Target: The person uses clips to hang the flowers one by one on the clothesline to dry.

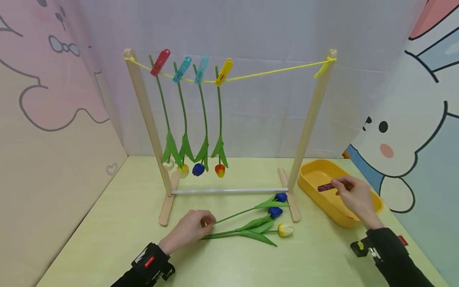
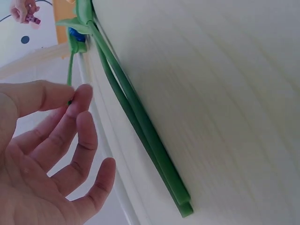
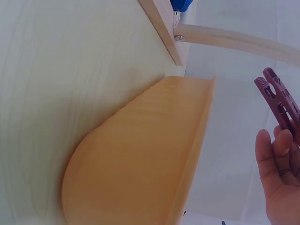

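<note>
My left hand pinches the stem end of a blue tulip between thumb and forefinger; its bloom points right, near the rack's right foot. Just below lie another blue tulip and a white-and-yellow tulip, their green stems side by side on the table in the left wrist view. Over the yellow tray, my right hand holds a dark red clothespin by one end. In the right wrist view the clothespin shows its toothed end pointing away from the fingers.
A wooden rack carries a yellow string. Several tulips hang bloom-down on its left half, clipped by a red clothespin, two light blue ones and a yellow clothespin. A pale bar joins the rack's feet.
</note>
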Demonstrator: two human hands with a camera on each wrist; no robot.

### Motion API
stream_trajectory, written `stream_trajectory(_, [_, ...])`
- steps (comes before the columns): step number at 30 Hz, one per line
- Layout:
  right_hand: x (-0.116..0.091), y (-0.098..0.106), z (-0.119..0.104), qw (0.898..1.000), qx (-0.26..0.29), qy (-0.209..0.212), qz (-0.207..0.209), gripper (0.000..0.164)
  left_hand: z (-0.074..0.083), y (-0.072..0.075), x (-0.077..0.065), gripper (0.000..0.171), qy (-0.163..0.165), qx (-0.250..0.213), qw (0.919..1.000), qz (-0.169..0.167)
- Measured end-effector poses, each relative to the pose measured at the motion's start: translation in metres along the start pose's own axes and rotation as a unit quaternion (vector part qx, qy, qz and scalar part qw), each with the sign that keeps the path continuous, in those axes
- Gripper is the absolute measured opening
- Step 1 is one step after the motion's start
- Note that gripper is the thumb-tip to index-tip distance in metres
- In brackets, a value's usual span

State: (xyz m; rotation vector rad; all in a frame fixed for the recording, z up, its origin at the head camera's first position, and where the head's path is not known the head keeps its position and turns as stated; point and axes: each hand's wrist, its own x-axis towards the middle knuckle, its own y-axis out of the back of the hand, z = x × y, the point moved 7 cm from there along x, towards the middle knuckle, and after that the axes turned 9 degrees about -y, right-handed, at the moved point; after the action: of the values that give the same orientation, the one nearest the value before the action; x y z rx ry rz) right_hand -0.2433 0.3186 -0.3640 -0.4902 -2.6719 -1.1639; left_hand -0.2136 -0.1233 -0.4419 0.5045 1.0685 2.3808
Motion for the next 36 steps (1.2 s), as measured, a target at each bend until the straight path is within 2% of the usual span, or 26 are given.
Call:
stream_trajectory(5, [-0.001,-0.002,-0.004,1.0,0.008,0.004,-0.003,0.023,0.002,0.002,0.007,0.022,-0.015,-0.063,0.9972,0.037])
stream_trajectory(10, [-0.002,-0.002,-0.005,1.0,0.012,0.002,-0.005,0.022,0.01,-0.003,0.02,0.03,-0.015,-0.12,0.992,0.036])
stream_trajectory(13, [-0.002,-0.003,-0.004,1.0,0.013,-0.002,-0.006,0.023,0.014,-0.007,0.03,0.035,-0.005,-0.169,0.985,0.033])
stream_trajectory(15, [-0.002,-0.002,-0.004,1.0,0.015,-0.004,-0.005,0.023,0.015,-0.01,0.037,0.036,0.006,-0.215,0.976,0.034])
stream_trajectory(17, [-0.003,-0.001,-0.005,1.0,0.016,-0.005,-0.003,0.023,0.015,-0.012,0.043,0.039,0.021,-0.271,0.9613,0.043])
stream_trajectory(19, [-0.003,-0.001,-0.005,1.0,0.017,-0.005,-0.001,0.023,0.014,-0.015,0.049,0.041,0.039,-0.337,0.9391,0.056])
stream_trajectory(22, [-0.003,0.001,-0.006,1.0,0.019,-0.006,0.001,0.023,0.015,-0.017,0.057,0.046,0.051,-0.426,0.9,0.079])
stream_trajectory(23, [-0.003,0.001,-0.006,1.0,0.02,-0.007,0.001,0.024,0.016,-0.017,0.061,0.047,0.049,-0.445,0.8897,0.087])
stream_trajectory(25, [-0.002,0.001,-0.007,1.0,0.023,-0.009,0.0,0.025,0.02,-0.015,0.067,0.047,0.036,-0.468,0.8769,0.106])
stream_trajectory(32, [-0.001,0.004,-0.012,1.0,0.027,-0.016,-0.002,0.025,0.04,0.006,0.086,0.035,-0.036,-0.464,0.8613,0.203])
stream_trajectory(34, [0.0,0.004,-0.014,0.999,0.029,-0.013,-0.003,0.025,0.047,0.016,0.089,0.033,-0.058,-0.448,0.8617,0.231])
stream_trajectory(36, [0.0,0.006,-0.016,0.999,0.032,-0.01,-0.002,0.024,0.053,0.028,0.091,0.029,-0.081,-0.423,0.8656,0.255])
